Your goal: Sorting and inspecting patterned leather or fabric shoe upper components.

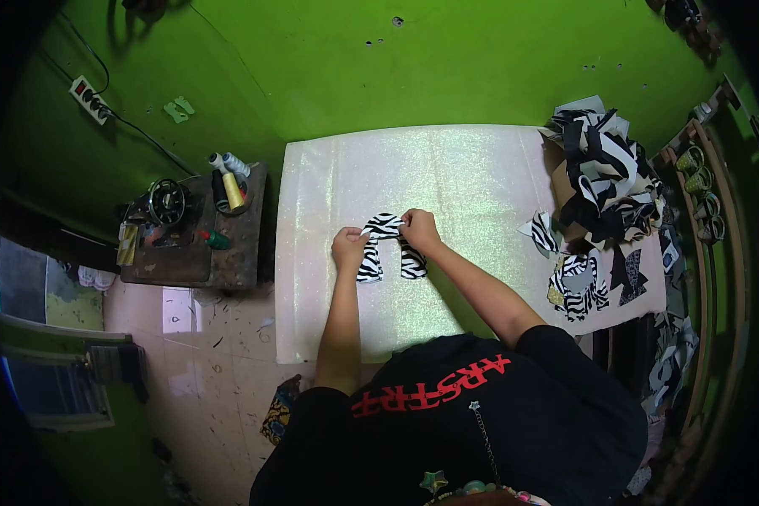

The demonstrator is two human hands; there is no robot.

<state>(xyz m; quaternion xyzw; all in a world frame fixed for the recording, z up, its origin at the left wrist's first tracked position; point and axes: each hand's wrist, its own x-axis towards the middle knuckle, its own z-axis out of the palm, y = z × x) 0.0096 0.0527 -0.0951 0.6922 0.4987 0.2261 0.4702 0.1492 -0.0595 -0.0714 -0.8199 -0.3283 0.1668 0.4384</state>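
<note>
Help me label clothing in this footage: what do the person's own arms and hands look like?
The left hand and right hand are ungloved, and both forearms are uncovered, with no watch or bracelet visible. Short black sleeves belong to a black shirt with red lettering.

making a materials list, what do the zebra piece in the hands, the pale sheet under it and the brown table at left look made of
Zebra-striped piece: perhaps fabric or synthetic leather, smooth and matte; weave too small to see.
Pale sheet: maybe vinyl or coated fabric, glittery with faint creases.
Brown table: probably wood, by its dull, worn, patchy top.
</note>
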